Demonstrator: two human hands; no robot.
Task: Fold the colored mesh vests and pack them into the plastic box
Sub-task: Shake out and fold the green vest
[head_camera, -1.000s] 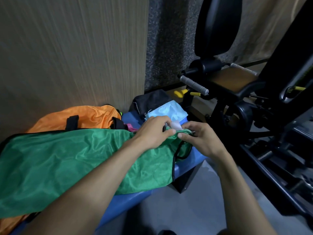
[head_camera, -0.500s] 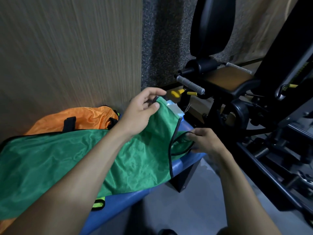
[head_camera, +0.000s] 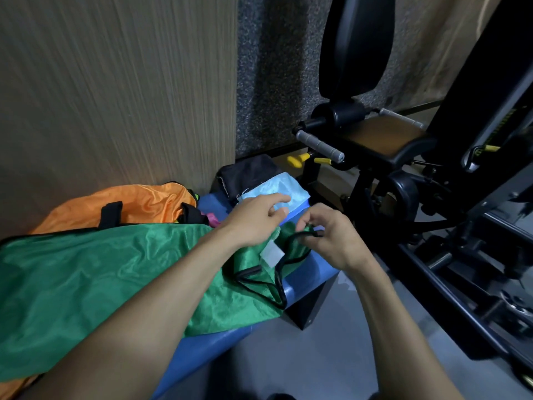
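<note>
My right hand (head_camera: 331, 241) pinches the black-trimmed strap of the green mesh vest (head_camera: 95, 272) spread on the blue padded bench (head_camera: 305, 281); my left hand (head_camera: 256, 219) rests open, fingers loose, beside it. I should align both straps before folding leftward.

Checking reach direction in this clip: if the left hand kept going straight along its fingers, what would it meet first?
Probably the light blue mesh vest: the left hand points at it over the green vest. Depth is unclear.
</note>
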